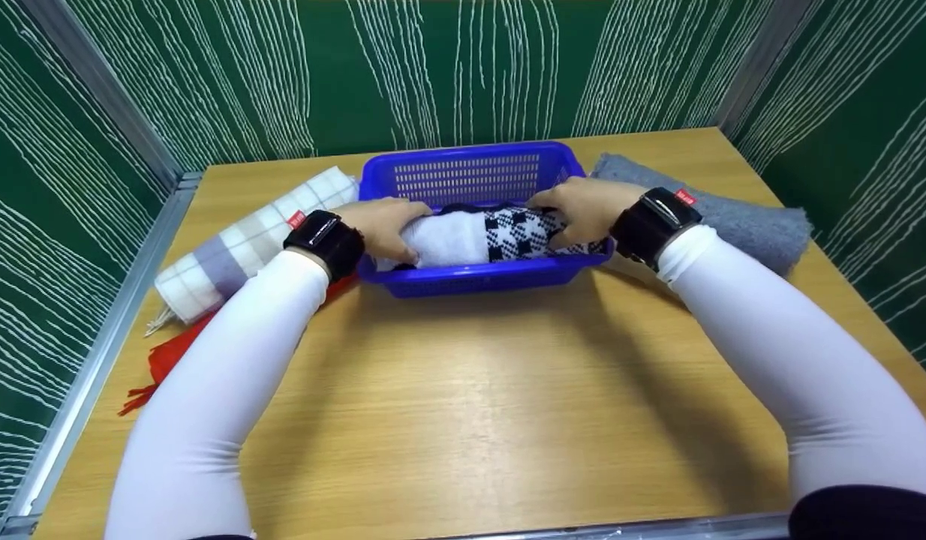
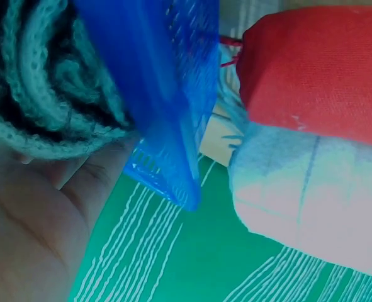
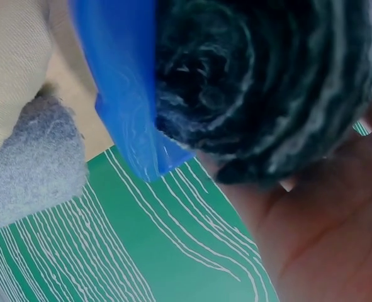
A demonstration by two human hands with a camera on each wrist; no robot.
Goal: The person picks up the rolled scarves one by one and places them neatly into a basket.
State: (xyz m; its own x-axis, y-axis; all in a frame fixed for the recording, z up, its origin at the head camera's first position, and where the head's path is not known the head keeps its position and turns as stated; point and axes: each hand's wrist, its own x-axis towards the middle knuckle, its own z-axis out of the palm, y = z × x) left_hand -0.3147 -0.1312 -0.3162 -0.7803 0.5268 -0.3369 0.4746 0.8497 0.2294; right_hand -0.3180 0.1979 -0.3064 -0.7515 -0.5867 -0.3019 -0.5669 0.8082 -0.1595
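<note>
**Rolled Knit in the Basket, Held at Both Ends**

Lies lengthwise in the blue basket, this rolled knit, white part left, black-and-white pattern right; touching the basket's floor or not, impossible to tell. Gripped at the white end by the left hand, at the patterned end by the right hand.

Could uncoil if released unevenly, judging by the layered ends; could snag on the basket's rim if pulled sideways, or drag the basket along if pressed against its wall.

Left of the basket, a pale checked roll and a fringed red roll; right of it, a fuzzy grey roll and a beige roll.

Under the basket, a wood-grain surface, glossy in front, crossed by arm shadows. Behind and beside the basket, green walls with wavering white lines, plus metal posts at the corners.
</note>
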